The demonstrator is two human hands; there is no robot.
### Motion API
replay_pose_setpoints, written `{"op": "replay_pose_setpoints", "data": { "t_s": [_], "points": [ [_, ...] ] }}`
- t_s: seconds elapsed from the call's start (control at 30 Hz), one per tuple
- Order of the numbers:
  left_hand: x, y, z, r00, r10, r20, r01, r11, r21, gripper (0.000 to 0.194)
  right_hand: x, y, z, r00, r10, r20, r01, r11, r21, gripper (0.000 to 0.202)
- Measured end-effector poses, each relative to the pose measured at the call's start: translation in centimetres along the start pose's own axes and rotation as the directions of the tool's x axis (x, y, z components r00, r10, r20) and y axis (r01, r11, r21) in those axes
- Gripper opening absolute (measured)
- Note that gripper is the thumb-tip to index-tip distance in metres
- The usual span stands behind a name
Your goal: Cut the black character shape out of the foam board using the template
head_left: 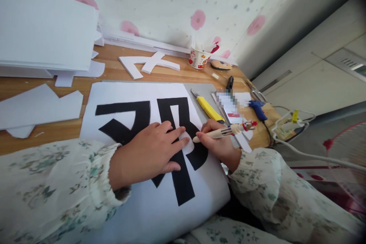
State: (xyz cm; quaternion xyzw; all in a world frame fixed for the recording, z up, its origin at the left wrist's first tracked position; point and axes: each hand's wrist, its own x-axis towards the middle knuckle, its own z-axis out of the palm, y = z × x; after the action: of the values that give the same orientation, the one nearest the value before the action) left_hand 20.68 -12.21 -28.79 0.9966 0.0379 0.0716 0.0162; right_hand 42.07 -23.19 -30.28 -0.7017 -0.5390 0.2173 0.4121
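sheet: white sheet, on the bench, its near part reaching down toward the lap
shapes: black shapes on the sheet, white gaps between strokes
left hand: left hand, palm down on the shapes, fingers released, spread, gripping nothing
right hand: right hand, fingers grasping the pen, at the shapes' right side
pen: white pen, tip low by the left fingertips, red-and-grey figure on its top end
mat: grey mat, partly under the sheet
cutter: yellow cutter, on the mat, right of the sheet
glue gun: blue glue gun, toward the bench's right edge, white cable beyond it
scissors: pair of scissors, near the right edge
left side: white cutout flat; white boards behind it, far left corner
far side: white strips, crossed; printed cup holding items; mouse just beside cup, near the far edge
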Motion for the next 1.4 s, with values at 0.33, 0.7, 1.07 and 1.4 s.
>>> {"op": "replay_pose_setpoints", "data": {
  "t_s": [0.33, 0.7, 1.07, 1.4],
  "points": [
    [0.1, 0.1, -0.3, 1.0, -0.003, 0.03, 0.003, 1.0, 0.0, 0.062, -0.5, 0.5, -0.2, 0.998, -0.055, 0.01, 0.055, 0.998, -0.009, 0.029],
    [0.1, 0.1, -0.5, 0.998, 0.011, 0.063, -0.012, 1.0, 0.014, 0.059, -1.2, 0.7, -0.4, 0.995, -0.084, 0.052, 0.083, 0.996, 0.024, 0.029],
    [0.0, 0.2, -0.5, 0.996, 0.009, 0.083, -0.01, 1.0, 0.018, 0.056, -1.9, 0.1, -0.4, 0.99, -0.123, 0.063, 0.125, 0.992, -0.032, 0.028],
    [0.1, 0.1, -0.4, 0.997, 0.014, 0.071, -0.017, 0.999, 0.043, 0.057, -2.1, 0.2, 0.2, 0.997, 0.018, -0.081, -0.007, 0.992, 0.127, 0.029]
  ]
}}
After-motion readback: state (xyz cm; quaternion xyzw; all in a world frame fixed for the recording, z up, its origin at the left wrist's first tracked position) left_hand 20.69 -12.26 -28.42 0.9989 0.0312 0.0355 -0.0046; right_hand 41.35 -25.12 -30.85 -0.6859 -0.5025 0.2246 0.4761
